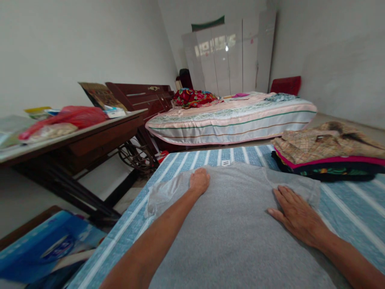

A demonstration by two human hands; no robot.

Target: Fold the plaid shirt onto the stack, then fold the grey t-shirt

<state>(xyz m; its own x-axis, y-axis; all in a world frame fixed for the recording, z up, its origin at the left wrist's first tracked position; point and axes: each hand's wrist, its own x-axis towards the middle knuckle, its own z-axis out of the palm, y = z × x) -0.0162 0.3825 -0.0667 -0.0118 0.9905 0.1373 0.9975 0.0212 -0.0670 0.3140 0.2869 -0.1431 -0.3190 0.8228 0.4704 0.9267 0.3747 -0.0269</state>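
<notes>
Head: right hand (299, 216) lies flat on shirt (234, 228).

A grey shirt (234, 224) lies spread on a blue-striped sheet (120, 237), its neck toward the sheet's far edge. The person's left hand (200, 180) rests curled on the shirt near one sleeve (168, 192); the right hand (297, 216) lies flat near the other. Folded clothes (327, 152) sit stacked near that edge, at right. Beyond it stands a bed (228, 127) with a red floral blanket (197, 98).

A blue sheet (355, 212) with white stripes carries a grey shirt (237, 216) spread flat and, to its right, a pile of folded clothes (327, 154)
</notes>
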